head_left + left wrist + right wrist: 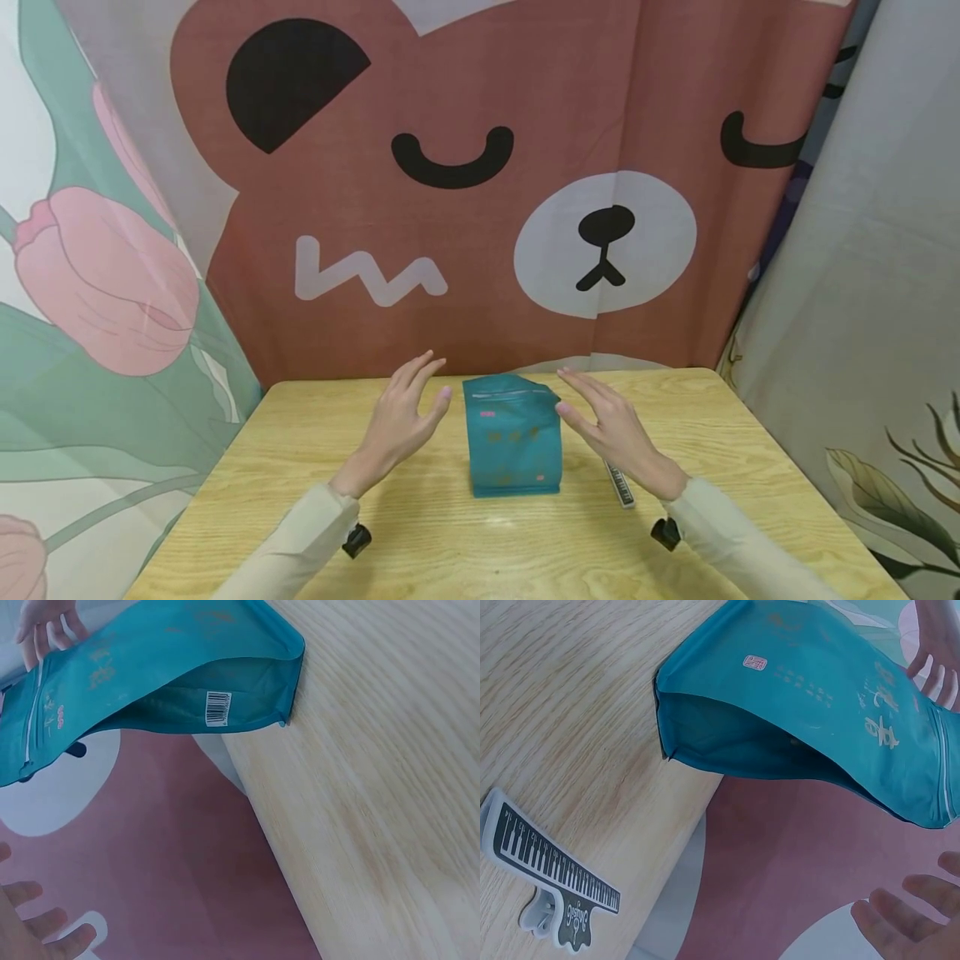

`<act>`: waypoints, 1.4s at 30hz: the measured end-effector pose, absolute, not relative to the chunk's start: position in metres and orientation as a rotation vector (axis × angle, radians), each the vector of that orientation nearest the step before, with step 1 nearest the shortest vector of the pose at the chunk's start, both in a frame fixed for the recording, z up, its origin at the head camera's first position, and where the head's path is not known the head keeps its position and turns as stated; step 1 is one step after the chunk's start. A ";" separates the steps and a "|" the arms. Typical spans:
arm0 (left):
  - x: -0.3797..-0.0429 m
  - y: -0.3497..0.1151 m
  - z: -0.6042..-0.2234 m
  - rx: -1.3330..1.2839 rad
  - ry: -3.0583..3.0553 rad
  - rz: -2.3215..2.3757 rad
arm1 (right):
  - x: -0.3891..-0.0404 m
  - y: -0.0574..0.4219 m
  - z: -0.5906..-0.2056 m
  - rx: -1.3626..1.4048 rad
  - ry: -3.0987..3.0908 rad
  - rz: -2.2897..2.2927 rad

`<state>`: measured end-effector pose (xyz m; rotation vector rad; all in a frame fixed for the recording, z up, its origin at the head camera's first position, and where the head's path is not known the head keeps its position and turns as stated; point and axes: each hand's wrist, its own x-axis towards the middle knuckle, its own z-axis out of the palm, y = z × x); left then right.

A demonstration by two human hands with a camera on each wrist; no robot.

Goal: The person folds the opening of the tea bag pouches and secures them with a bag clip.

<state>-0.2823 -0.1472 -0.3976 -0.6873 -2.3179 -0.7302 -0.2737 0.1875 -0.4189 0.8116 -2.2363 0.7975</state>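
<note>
A teal stand-up pouch [514,442] stands upright on the table, with a zip strip near its top. In the left wrist view a barcode shows on the side fold of the pouch [172,667]. My left hand [401,417] is raised to the left of it, fingers extended and apart from it. On the other side, my right hand [618,429] is held up with its fingers extended close to the pouch's upper right edge; contact cannot be told. Beneath the right hand lies a clip [551,877] with a piano-key pattern and the word Music.
The wooden table [420,542] ends at a hanging curtain [465,225] printed with a brown bear. A floral curtain [105,275] hangs at the left, and a pale leaf-patterned one [885,292] at the right. Dark wrist cameras [357,541] sit below both cuffs.
</note>
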 end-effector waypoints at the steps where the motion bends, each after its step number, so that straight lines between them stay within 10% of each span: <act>1: -0.282 -0.147 -0.397 -0.691 -2.315 -0.733 | -0.274 0.187 -0.419 0.812 -2.236 0.799; 42: -0.285 -0.127 -0.385 -0.747 -2.298 -0.736 | -0.274 0.177 -0.420 0.806 -2.255 0.861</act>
